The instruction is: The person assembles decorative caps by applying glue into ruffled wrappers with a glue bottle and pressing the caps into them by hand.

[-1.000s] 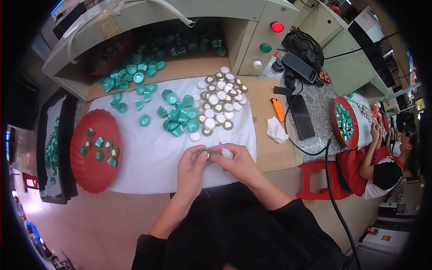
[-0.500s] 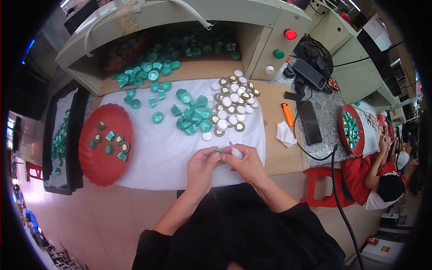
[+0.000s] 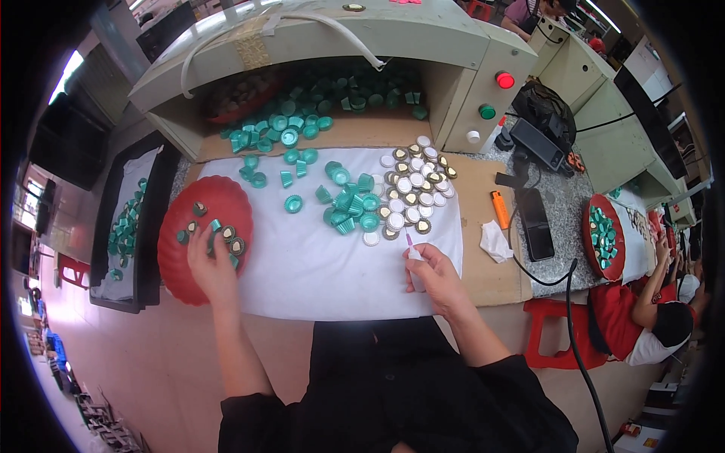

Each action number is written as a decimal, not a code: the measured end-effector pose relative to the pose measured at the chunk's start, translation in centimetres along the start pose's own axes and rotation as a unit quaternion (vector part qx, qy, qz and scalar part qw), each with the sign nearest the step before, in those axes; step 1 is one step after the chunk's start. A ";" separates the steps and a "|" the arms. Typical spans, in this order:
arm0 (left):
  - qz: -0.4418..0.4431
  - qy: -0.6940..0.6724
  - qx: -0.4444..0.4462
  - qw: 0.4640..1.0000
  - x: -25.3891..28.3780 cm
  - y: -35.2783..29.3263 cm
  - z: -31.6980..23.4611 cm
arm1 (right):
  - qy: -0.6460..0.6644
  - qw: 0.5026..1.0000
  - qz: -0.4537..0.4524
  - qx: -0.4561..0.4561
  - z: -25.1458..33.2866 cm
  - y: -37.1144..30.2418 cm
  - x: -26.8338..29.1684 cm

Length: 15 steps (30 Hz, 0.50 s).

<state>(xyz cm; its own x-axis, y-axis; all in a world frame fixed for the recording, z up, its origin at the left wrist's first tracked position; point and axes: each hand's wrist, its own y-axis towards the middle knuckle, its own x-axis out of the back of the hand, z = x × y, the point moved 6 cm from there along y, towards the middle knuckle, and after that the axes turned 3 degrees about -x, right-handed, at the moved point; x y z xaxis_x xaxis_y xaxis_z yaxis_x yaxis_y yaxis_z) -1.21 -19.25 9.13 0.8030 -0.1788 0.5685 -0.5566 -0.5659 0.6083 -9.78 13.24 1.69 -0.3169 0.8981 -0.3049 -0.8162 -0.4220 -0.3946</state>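
1. Head view: the left hand (image 3: 213, 268) reaches over the red tray (image 3: 226, 192) at the desk's left front corner. Its fingers are among small dark round pieces (image 3: 237, 247) with pale middles and a few green cups; whether its grip is apart or closed on one, I cannot tell.
2. The right hand (image 3: 445, 285) is above the front edge, right of the middle, its grip clamped on a small pale bottle (image 3: 414, 254) with a thin purple tip pointing toward the back edge.
3. A white cloth (image 3: 325, 279) covers much of the desk (image 3: 565, 198). Toward its back lies a heap of green cups (image 3: 347, 202), touching a spread of white and dark caps (image 3: 404, 184) on its right.
4. Nearer the desk's right edge are an orange lighter (image 3: 500, 210), a crumpled tissue (image 3: 495, 243) just in front of it, and a black phone (image 3: 537, 225).
5. Beyond the left edge stands a black tray (image 3: 156, 226) holding more green cups.
6. Along the back edge, a grey housing (image 3: 453, 113) arches over further cups.
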 end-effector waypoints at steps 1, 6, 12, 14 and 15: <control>-0.014 0.083 -0.101 0.991 -1.0 -0.2 -2.0 | -0.007 1.000 -0.001 -0.003 0.0 0.0 0.2; 0.152 -0.025 -0.109 0.982 -8.4 -1.3 -6.4 | -0.017 1.000 0.021 -0.003 -0.2 -0.2 0.2; 0.211 0.023 -0.096 0.972 -10.5 -1.2 -5.4 | -0.002 1.000 0.009 0.009 0.0 -0.5 0.3; 0.201 -0.103 -0.023 0.974 -9.7 -2.4 -5.8 | 0.017 1.000 0.001 0.006 0.4 -0.7 0.1; 0.187 -0.228 0.050 0.954 -9.7 -3.5 -6.0 | 0.018 1.000 -0.006 0.005 0.3 -0.5 0.6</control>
<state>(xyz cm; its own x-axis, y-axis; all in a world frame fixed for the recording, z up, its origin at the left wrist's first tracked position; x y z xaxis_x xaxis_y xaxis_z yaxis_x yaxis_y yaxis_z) -8.33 -10.76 4.81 0.5735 -0.7021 0.4220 -0.8180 -0.4630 0.3413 -9.70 14.08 1.96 -0.2900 0.8977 -0.3317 -0.8241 -0.4104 -0.3904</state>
